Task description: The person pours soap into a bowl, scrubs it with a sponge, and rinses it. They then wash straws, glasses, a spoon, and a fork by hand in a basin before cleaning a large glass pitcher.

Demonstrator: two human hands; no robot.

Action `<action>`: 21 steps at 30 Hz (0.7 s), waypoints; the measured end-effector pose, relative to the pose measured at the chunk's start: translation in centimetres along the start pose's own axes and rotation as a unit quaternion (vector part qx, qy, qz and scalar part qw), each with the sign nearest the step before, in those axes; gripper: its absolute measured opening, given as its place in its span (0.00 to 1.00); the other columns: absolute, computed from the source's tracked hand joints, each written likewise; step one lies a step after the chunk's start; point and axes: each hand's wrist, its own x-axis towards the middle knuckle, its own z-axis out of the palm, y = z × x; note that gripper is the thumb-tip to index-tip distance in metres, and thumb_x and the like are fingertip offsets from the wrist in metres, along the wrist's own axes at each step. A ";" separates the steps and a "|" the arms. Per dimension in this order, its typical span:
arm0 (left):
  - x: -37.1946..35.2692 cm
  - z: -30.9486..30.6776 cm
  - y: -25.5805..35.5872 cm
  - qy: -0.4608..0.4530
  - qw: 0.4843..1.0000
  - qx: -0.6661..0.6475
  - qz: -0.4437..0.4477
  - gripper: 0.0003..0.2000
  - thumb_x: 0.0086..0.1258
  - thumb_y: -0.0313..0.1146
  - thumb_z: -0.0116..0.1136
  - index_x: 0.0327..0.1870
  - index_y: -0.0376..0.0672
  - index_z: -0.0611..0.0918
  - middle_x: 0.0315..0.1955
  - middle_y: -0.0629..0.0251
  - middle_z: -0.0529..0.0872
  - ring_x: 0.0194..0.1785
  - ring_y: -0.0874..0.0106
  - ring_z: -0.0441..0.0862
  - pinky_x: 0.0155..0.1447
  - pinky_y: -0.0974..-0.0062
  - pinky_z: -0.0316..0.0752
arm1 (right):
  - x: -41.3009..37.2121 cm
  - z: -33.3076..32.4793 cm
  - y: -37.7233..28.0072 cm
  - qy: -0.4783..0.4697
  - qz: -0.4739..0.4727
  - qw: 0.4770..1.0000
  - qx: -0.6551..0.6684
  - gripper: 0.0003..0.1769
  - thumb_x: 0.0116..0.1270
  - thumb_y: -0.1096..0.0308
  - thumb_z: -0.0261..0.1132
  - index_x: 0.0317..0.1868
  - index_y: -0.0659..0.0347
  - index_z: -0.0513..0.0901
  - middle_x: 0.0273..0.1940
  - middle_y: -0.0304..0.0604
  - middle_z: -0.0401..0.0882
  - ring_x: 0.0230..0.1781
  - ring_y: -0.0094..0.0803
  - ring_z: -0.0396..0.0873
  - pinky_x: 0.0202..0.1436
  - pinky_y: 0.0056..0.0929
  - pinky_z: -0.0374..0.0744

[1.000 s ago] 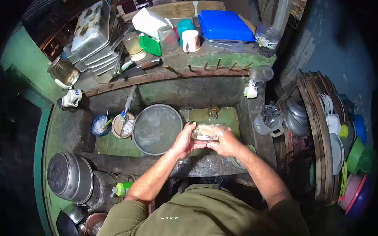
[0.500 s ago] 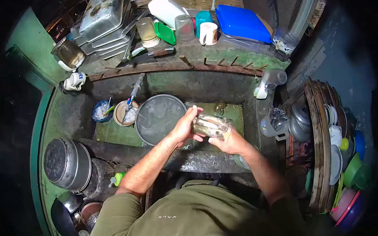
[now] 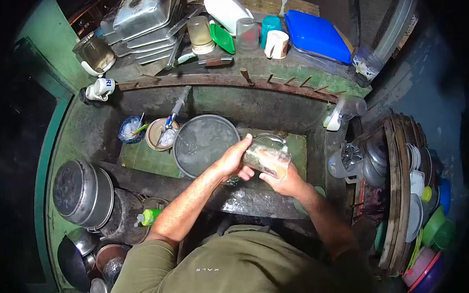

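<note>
A clear glass mug (image 3: pixel 264 161) lies sideways between my two hands, over the front part of the sink. My left hand (image 3: pixel 233 160) grips its left end, thumb on top and fingers curled underneath. At the other end my right hand (image 3: pixel 286 182) is closed round the glass, and skin tones show through the wall. The mug's handle points away from me, toward the back of the sink. Left of my hands stands a wide grey basin (image 3: pixel 203 143) filled with water. Green scrubbing material (image 3: pixel 232 181) shows just below my left fingers.
A brown-rimmed bowl (image 3: pixel 155 135) and a blue basket (image 3: pixel 130 130) sit left of the basin. Pans, cups and a blue lid (image 3: pixel 318 36) crowd the back ledge above wooden pegs. A wooden dish rack (image 3: pixel 395 192) stands right; a large pot (image 3: pixel 84 194) stands left.
The mug has rolled in my hands, so its handle has gone from the upper face to the far side. The whole view has shifted slightly.
</note>
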 end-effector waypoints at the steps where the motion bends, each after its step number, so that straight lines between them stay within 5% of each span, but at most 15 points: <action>1: -0.1 0.7 0.2 0.073 0.993 0.016 0.090 0.25 0.70 0.52 0.54 0.58 0.41 0.73 0.45 0.59 0.80 0.44 0.73 0.81 0.40 0.73 0.83 | 0.0 0.8 -0.2 0.047 0.073 0.985 0.146 0.23 0.59 0.74 0.68 0.56 0.61 0.78 0.52 0.46 0.80 0.57 0.36 0.76 0.67 0.41 0.67; 2: 1.2 -0.4 -0.7 0.050 0.980 0.068 0.178 0.24 0.68 0.41 0.61 0.62 0.43 0.70 0.53 0.61 0.75 0.58 0.71 0.72 0.58 0.71 0.73 | -0.1 1.4 0.1 0.045 0.072 0.986 0.147 0.23 0.59 0.74 0.68 0.56 0.61 0.78 0.52 0.46 0.80 0.57 0.36 0.76 0.67 0.41 0.67; 4: 1.1 -0.4 -1.8 0.086 0.912 0.209 0.342 0.25 0.65 0.34 0.64 0.62 0.42 0.70 0.50 0.62 0.76 0.57 0.72 0.72 0.64 0.71 0.65 | -0.2 3.2 0.9 0.124 0.212 0.850 0.466 0.20 0.62 0.79 0.65 0.55 0.68 0.77 0.52 0.43 0.79 0.53 0.29 0.76 0.58 0.27 0.74; 5: 0.9 -0.8 -2.0 0.102 0.905 0.240 0.337 0.26 0.64 0.33 0.66 0.61 0.42 0.70 0.51 0.62 0.76 0.60 0.70 0.69 0.66 0.70 0.62 | -0.1 3.8 0.9 0.177 0.221 0.842 0.458 0.18 0.63 0.79 0.65 0.54 0.68 0.77 0.50 0.41 0.79 0.50 0.24 0.76 0.57 0.26 0.75; 6: 1.4 -1.7 -2.8 0.100 0.920 0.208 0.318 0.24 0.65 0.37 0.66 0.60 0.42 0.71 0.50 0.61 0.76 0.54 0.71 0.75 0.58 0.70 0.74 | 0.1 4.6 1.3 0.199 0.213 0.862 0.416 0.17 0.62 0.78 0.65 0.52 0.66 0.78 0.48 0.43 0.81 0.47 0.31 0.79 0.55 0.27 0.76; 8: 0.0 -2.2 -1.9 0.110 0.990 0.061 0.065 0.22 0.68 0.44 0.62 0.57 0.42 0.73 0.46 0.59 0.79 0.40 0.71 0.83 0.38 0.74 0.83 | -0.4 5.2 2.8 0.172 0.149 0.967 0.118 0.17 0.60 0.68 0.69 0.49 0.61 0.81 0.48 0.44 0.82 0.49 0.38 0.79 0.63 0.42 0.70; 9: -0.1 -2.5 -2.1 0.104 0.992 -0.065 -0.024 0.23 0.71 0.51 0.55 0.56 0.43 0.73 0.40 0.57 0.82 0.24 0.72 0.82 0.21 0.78 0.80 | -0.4 4.7 3.1 0.097 0.088 0.991 -0.009 0.19 0.58 0.62 0.71 0.49 0.58 0.82 0.48 0.44 0.82 0.51 0.41 0.78 0.67 0.49 0.62; 10: 0.6 -4.7 -3.2 0.034 0.983 -0.153 -0.098 0.25 0.72 0.55 0.51 0.58 0.43 0.71 0.37 0.56 0.84 0.22 0.69 0.82 0.22 0.76 0.82 | 0.1 4.0 2.5 0.019 0.025 0.990 -0.137 0.21 0.56 0.55 0.72 0.49 0.55 0.83 0.49 0.43 0.82 0.53 0.43 0.77 0.72 0.57 0.54; 11: 0.9 -5.5 -4.2 0.036 0.985 -0.141 -0.096 0.25 0.72 0.55 0.50 0.58 0.44 0.71 0.35 0.56 0.84 0.22 0.69 0.82 0.22 0.75 0.82 | 0.3 4.5 2.5 -0.054 0.050 0.994 -0.082 0.27 0.53 0.47 0.72 0.51 0.50 0.83 0.51 0.41 0.82 0.56 0.41 0.76 0.73 0.63 0.40; 12: 1.1 -6.3 -5.3 0.036 0.987 -0.126 -0.094 0.25 0.72 0.56 0.50 0.59 0.45 0.71 0.34 0.57 0.83 0.21 0.69 0.82 0.22 0.74 0.82 | -0.8 6.1 4.5 -0.078 -0.015 0.989 -0.128 0.26 0.57 0.49 0.70 0.54 0.48 0.83 0.55 0.41 0.80 0.57 0.42 0.76 0.74 0.62 0.39; 16: 0.5 -8.0 -6.4 0.026 0.995 -0.090 0.044 0.17 0.72 0.39 0.57 0.59 0.49 0.71 0.45 0.62 0.81 0.38 0.69 0.84 0.35 0.68 0.86 | 1.4 6.9 5.1 -0.103 0.149 0.978 0.101 0.27 0.59 0.57 0.70 0.59 0.54 0.80 0.58 0.47 0.79 0.58 0.41 0.76 0.69 0.44 0.64; 17: 0.5 -9.3 -6.2 -0.025 0.991 -0.128 0.033 0.19 0.70 0.30 0.60 0.60 0.50 0.71 0.51 0.64 0.78 0.45 0.68 0.82 0.41 0.66 0.85 | 3.1 6.1 3.6 -0.128 0.210 0.958 0.146 0.28 0.57 0.61 0.71 0.58 0.58 0.80 0.56 0.49 0.79 0.56 0.38 0.77 0.60 0.34 0.73; 21: 0.9 -14.0 -4.6 -0.125 0.988 -0.079 -0.051 0.27 0.62 0.24 0.65 0.62 0.41 0.69 0.50 0.57 0.79 0.47 0.64 0.84 0.49 0.63 0.84 | 5.7 8.8 4.3 -0.101 0.275 0.939 0.178 0.24 0.52 0.62 0.73 0.51 0.60 0.84 0.47 0.49 0.83 0.47 0.37 0.81 0.53 0.34 0.76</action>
